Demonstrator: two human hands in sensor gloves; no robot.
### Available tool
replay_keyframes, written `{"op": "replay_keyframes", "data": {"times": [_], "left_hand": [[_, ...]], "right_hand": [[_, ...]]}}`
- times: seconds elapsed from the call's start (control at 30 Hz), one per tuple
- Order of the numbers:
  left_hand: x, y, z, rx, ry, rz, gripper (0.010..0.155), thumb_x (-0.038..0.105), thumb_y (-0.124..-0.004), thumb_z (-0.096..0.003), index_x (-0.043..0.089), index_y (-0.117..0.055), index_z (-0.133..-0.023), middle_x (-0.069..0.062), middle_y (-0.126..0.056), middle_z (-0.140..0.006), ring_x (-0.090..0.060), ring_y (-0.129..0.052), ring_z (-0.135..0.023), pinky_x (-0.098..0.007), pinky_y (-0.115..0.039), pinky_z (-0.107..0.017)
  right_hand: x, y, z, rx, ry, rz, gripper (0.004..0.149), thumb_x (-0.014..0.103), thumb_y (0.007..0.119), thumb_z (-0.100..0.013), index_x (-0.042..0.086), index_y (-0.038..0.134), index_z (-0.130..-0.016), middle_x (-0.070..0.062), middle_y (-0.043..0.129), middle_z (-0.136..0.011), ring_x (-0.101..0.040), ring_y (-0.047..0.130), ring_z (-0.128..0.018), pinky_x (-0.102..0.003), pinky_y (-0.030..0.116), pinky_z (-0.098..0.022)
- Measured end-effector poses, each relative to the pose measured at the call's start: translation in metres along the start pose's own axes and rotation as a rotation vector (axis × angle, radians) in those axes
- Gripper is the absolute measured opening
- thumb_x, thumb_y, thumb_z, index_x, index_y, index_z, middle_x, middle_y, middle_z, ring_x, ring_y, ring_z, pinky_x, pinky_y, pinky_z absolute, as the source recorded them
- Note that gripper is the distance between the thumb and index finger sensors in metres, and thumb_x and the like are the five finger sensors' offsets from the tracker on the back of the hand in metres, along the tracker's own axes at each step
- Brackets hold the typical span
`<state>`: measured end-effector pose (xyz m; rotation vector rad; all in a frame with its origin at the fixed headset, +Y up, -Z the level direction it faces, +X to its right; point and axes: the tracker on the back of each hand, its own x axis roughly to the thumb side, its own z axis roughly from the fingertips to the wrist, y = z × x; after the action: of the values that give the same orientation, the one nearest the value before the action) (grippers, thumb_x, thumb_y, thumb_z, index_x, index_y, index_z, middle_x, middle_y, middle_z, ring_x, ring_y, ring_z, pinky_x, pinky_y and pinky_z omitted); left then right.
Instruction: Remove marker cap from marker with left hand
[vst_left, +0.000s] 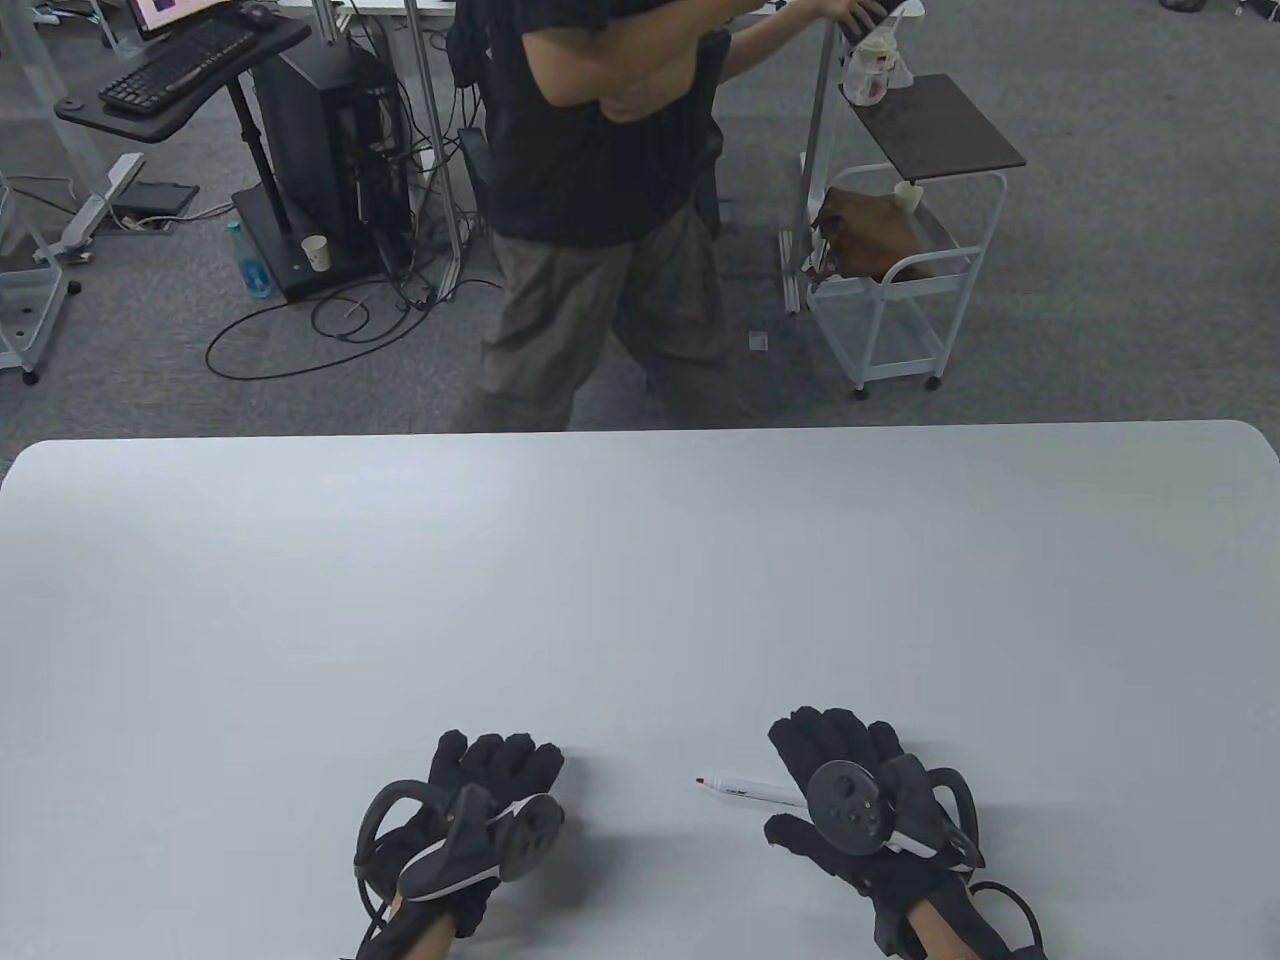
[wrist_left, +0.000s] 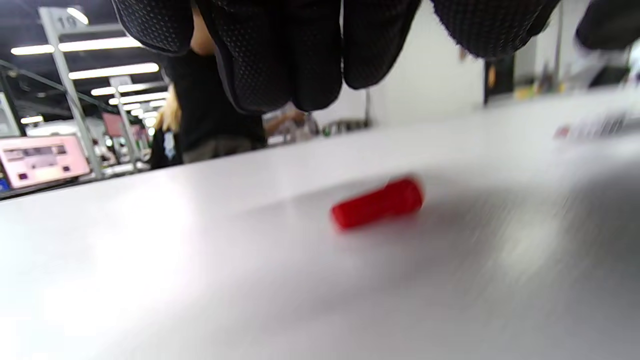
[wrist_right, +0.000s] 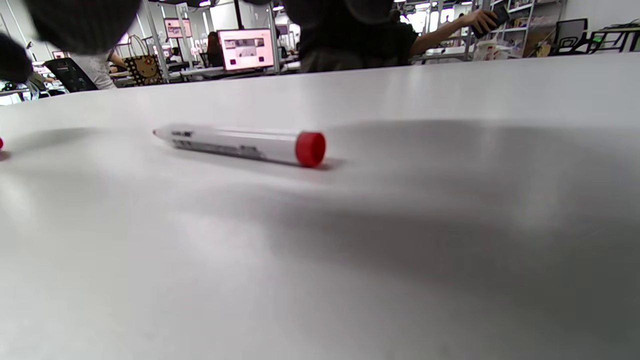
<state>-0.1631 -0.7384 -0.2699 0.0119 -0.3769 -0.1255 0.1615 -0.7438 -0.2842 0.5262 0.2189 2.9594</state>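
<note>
While the red marker cap lies loose on the bench just below the left hand's fingers, the task reads as essentially done.

Left hand: fingers released, hanging over the cap, holding nothing.

Right hand: fingers spread and empty, resting over the rear of the whiteboard marker, which lies flat with its red tip bare and pointing toward the left fingers.

Risks: the round cap may roll if a withdrawing finger nudges it; the uncapped tip could mark the bench if the barrel is pushed.

Obscured: the cap is hidden beneath the left hand in the table view and blurred in the left wrist view; the barrel print is unreadable.
</note>
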Motion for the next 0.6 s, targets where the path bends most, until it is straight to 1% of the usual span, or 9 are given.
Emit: {"op": "replay_keyframes", "data": {"times": [0.07, 0.17, 0.23, 0.6], "left_hand": [[0.0, 0.008, 0.004, 0.027, -0.01, 0.077, 0.075, 0.066, -0.055, -0.0532, 0.03, -0.041, -0.118, -0.005, -0.054, -0.124, -0.037, -0.06, -0.115, -0.065, -0.044, -0.078], [0.0, 0.019, 0.01, 0.089, -0.042, 0.159, 0.077, 0.067, -0.052, -0.0537, 0.029, -0.037, -0.119, -0.007, -0.05, -0.125, -0.041, -0.056, -0.116, -0.066, -0.043, -0.078], [0.0, 0.024, 0.013, 0.107, -0.052, 0.194, 0.078, 0.067, -0.052, -0.0539, 0.028, -0.037, -0.12, -0.008, -0.048, -0.126, -0.042, -0.055, -0.116, -0.067, -0.043, -0.078], [0.0, 0.019, 0.011, 0.06, -0.047, 0.141, 0.077, 0.068, -0.051, -0.0541, 0.029, -0.037, -0.12, -0.008, -0.048, -0.126, -0.043, -0.054, -0.116, -0.068, -0.043, -0.077]], "right_hand": [[-0.001, 0.0, 0.0, -0.002, 0.004, -0.002, 0.085, 0.064, 0.068, -0.042, 0.029, 0.035, -0.112, -0.01, 0.041, -0.119, -0.043, 0.044, -0.111, -0.065, 0.038, -0.078], [-0.003, 0.0, -0.001, 0.002, 0.011, -0.008, 0.085, 0.064, 0.068, -0.042, 0.029, 0.035, -0.112, -0.01, 0.041, -0.119, -0.043, 0.044, -0.111, -0.065, 0.038, -0.078], [-0.004, 0.001, -0.001, 0.007, 0.017, -0.011, 0.085, 0.064, 0.068, -0.042, 0.029, 0.035, -0.112, -0.01, 0.041, -0.119, -0.043, 0.043, -0.111, -0.065, 0.038, -0.078], [-0.005, 0.001, -0.002, 0.017, 0.025, -0.014, 0.084, 0.063, 0.068, -0.042, 0.03, 0.036, -0.112, -0.01, 0.041, -0.119, -0.043, 0.043, -0.111, -0.065, 0.037, -0.078]]}}
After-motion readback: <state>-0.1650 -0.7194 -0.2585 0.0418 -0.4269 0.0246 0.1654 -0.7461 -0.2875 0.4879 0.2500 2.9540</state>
